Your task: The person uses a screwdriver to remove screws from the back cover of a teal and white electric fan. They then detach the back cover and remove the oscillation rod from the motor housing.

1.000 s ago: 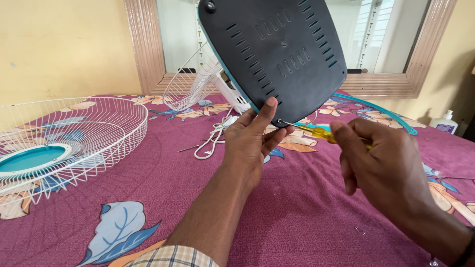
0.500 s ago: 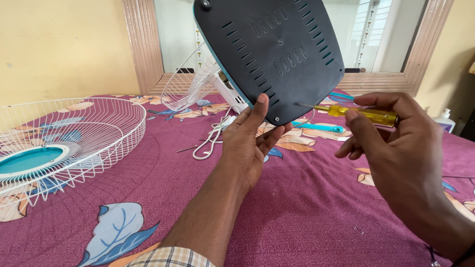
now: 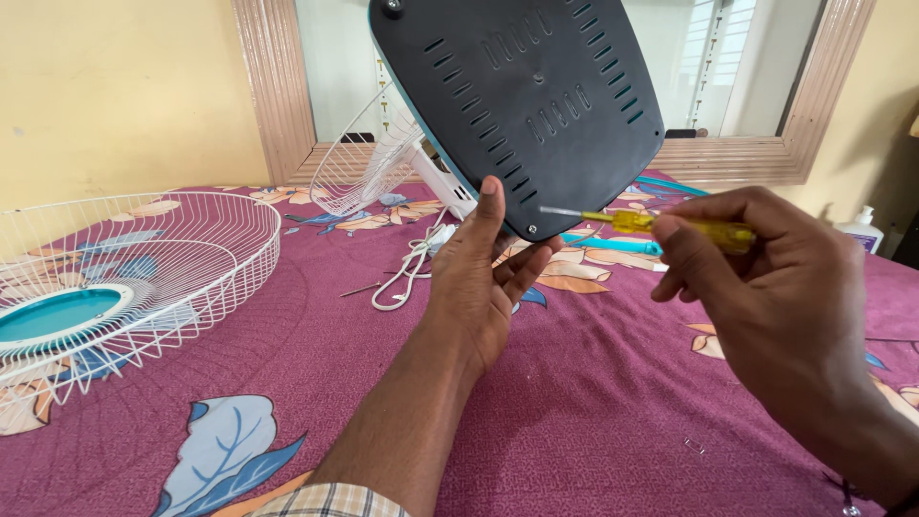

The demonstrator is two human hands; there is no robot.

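My left hand (image 3: 481, 280) holds the lower edge of a dark grey fan base (image 3: 522, 101) tipped up so its slotted underside faces me. My right hand (image 3: 766, 287) grips a yellow-handled screwdriver (image 3: 670, 225). Its metal tip points left and sits just right of a small screw (image 3: 532, 230) near the bottom edge of the base, close to my left thumb.
A white wire fan guard with a teal centre (image 3: 115, 278) lies at left on the maroon floral bedsheet (image 3: 593, 402). A second white guard (image 3: 369, 158) and a coiled white cord (image 3: 407, 268) sit behind the base. A white pump bottle (image 3: 862, 232) stands at far right.
My right hand pulled the screwdriver off the screw and lifted it rightward, then brought the tip back left toward the screw. The base and my left hand barely moved.
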